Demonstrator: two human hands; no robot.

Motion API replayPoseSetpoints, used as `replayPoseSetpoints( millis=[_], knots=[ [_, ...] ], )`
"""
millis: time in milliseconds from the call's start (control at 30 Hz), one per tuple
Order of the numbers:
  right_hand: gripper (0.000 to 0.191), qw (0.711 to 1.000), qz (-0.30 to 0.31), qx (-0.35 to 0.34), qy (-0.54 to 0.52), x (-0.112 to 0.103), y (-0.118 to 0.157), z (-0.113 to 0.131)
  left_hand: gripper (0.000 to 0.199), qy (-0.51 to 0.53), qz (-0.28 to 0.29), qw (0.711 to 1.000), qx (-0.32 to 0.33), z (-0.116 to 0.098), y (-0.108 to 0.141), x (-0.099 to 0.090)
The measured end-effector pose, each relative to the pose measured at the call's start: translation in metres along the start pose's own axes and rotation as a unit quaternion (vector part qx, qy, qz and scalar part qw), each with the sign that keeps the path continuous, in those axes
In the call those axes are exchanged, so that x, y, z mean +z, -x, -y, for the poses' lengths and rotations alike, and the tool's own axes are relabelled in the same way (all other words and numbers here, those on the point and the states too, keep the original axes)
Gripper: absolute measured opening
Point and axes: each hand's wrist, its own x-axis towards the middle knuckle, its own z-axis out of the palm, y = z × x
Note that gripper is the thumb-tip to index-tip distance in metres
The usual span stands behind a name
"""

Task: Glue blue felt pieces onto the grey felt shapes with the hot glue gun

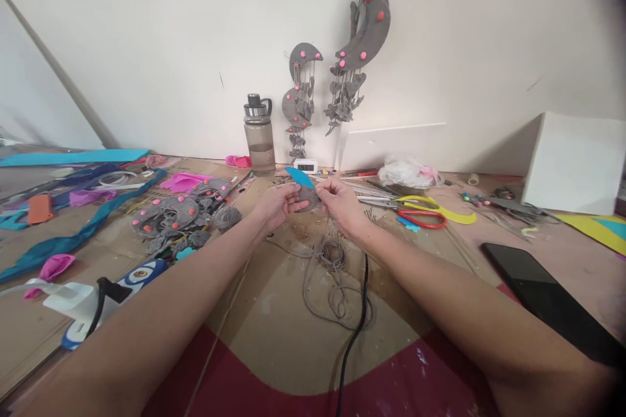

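Observation:
My left hand (280, 204) grips the left side of a small grey felt piece (307, 198). At its right edge, my right hand (338, 201) pinches the same piece between thumb and fingers. A pointed blue felt piece (299, 176) rises just above the grey one; whether it is held too, I cannot tell. Below my hands, a loose coil of grey cord (333, 255) lies on the cardboard (278, 332). Red-handled scissors (424, 219) and a yellow felt crescent (457, 214) rest to the right of my right hand.
Grey moon mobiles (374, 29) hang against the white wall. A water bottle (259, 146) and small digital clock (306, 166) stand at the back. Left are decorated grey crescents (169, 212), a yarn ball (225, 217) and a power strip (144, 275). A phone (542, 293) lies right; a black cable (360, 319) runs frontward.

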Motion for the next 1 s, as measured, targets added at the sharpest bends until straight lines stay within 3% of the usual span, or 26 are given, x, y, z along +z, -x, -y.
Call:
replayPoseSetpoints(
  millis=[200,500,767,1000],
  knots=[
    [0.016,0.998,-0.022,0.039,-0.047,0.002,0.001,0.0,0.005,0.019,0.015,1.0,0.001,0.002,0.0,-0.003],
    [0.02,0.999,-0.014,0.013,-0.039,0.006,0.005,-0.005,0.005,0.024,0.021,0.999,0.035,0.008,0.001,-0.007],
    [0.019,0.999,-0.033,-0.014,0.003,0.002,0.004,-0.011,0.005,0.029,0.025,0.999,0.032,0.007,0.011,0.005],
    [0.022,1.0,-0.017,0.004,-0.024,0.004,0.008,-0.007,0.003,0.009,0.012,0.999,0.036,0.006,0.013,0.009]
  ],
)
